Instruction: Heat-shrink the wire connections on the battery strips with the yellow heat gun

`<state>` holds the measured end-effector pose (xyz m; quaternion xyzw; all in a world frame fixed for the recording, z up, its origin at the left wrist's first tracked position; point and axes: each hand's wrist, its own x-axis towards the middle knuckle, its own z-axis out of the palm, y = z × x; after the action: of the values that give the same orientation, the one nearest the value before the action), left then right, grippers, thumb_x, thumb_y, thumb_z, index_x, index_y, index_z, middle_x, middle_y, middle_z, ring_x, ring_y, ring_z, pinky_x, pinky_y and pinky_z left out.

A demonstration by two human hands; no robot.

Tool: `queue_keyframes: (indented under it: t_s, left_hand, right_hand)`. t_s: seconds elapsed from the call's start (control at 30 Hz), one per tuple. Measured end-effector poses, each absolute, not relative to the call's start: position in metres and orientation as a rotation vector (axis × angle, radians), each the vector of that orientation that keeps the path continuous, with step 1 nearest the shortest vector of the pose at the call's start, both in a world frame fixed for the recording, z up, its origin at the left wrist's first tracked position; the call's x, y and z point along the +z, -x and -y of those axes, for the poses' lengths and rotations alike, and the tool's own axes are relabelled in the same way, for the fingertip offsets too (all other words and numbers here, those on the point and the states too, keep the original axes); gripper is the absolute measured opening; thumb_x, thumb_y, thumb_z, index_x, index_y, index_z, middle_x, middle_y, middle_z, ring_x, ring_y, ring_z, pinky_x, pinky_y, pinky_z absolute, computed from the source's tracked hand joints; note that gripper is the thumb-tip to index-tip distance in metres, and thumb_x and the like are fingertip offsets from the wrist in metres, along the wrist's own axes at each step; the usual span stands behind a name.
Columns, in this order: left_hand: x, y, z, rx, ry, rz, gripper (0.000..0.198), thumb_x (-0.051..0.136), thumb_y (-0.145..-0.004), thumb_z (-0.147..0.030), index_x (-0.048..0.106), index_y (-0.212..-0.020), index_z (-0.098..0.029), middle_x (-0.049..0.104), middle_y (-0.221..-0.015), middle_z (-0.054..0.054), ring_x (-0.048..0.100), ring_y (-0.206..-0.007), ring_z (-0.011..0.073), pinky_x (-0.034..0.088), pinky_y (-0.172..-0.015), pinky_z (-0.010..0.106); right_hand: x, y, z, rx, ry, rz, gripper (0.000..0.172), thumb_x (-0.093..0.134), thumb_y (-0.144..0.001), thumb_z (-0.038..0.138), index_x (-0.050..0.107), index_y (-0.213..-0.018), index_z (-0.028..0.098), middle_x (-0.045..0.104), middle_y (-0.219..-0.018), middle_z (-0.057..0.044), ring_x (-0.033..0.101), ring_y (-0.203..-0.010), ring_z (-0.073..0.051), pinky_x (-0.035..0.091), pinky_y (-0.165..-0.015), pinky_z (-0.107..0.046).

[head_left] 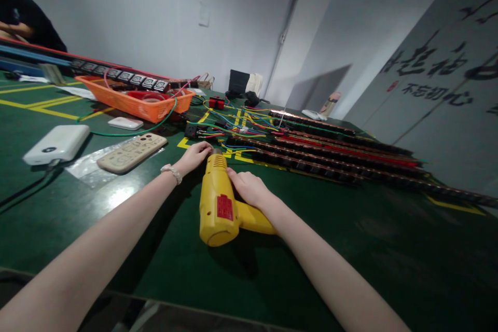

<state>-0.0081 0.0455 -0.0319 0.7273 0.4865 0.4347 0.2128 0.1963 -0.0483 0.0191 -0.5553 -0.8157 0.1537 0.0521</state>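
A yellow heat gun (218, 202) points away from me over the green table, its nozzle toward the wires and its handle out to the right. My right hand (249, 187) is closed against the gun between body and handle, with most of its fingers hidden. Just left of the nozzle, my left hand (197, 155) has its fingertips pinched together; whatever they hold is too small to make out. Coloured wires (212, 135) run right beyond the fingertips to long dark strips (295, 158) lying side by side.
An orange basket (132, 104) holds red items at the back left. Nearer are a beige remote control (132, 153) on a clear plastic bag (91, 171), and a white power bank (57, 144) with a black cable. Someone in dark clothing (29, 18) sits at far left.
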Motion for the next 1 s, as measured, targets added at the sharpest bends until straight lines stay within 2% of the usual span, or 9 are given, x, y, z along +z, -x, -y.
queue_keyframes:
  t_s: [0.23,0.4,0.7,1.0]
  left_hand:
    - [-0.036,0.007,-0.047,1.214,-1.866,-1.249,0.026,0.043,-0.077,-0.036,0.054,-0.086,-0.014,0.060,-0.073,0.003,0.056,-0.066,0.0143,0.045,-0.065,0.027]
    - [-0.036,0.006,-0.047,1.220,-1.834,-1.226,0.024,0.044,-0.077,-0.034,0.053,-0.085,-0.014,0.059,-0.072,0.003,0.056,-0.065,0.0131,0.045,-0.064,0.025]
    - [-0.039,0.007,-0.049,1.200,-1.821,-1.236,0.025,0.046,-0.075,-0.036,0.055,-0.084,-0.014,0.060,-0.072,0.004,0.056,-0.065,0.0136,0.045,-0.064,0.027]
    - [-0.041,0.006,-0.054,1.218,-1.804,-1.226,0.026,0.046,-0.075,-0.036,0.055,-0.084,-0.013,0.060,-0.072,0.005,0.057,-0.065,0.0137,0.045,-0.064,0.027]
  right_hand:
    - [0.024,-0.227,0.049,0.525,1.849,2.347,0.082,0.000,-0.082,0.067,0.063,-0.086,0.015,0.062,-0.098,-0.015,0.057,-0.090,-0.027,0.039,-0.073,-0.034]
    - [0.026,-0.255,0.045,0.499,1.967,2.197,0.079,0.003,-0.083,0.066,0.062,-0.085,0.013,0.061,-0.097,-0.015,0.057,-0.088,-0.026,0.039,-0.071,-0.032]
    - [0.026,-0.275,0.042,0.465,2.043,2.087,0.072,0.008,-0.086,0.061,0.061,-0.085,0.013,0.064,-0.085,-0.014,0.058,-0.087,-0.027,0.040,-0.071,-0.033]
    - [0.024,-0.271,0.042,0.417,1.994,2.166,0.075,0.002,-0.086,0.060,0.062,-0.089,0.014,0.061,-0.101,-0.016,0.056,-0.093,-0.028,0.039,-0.074,-0.035]
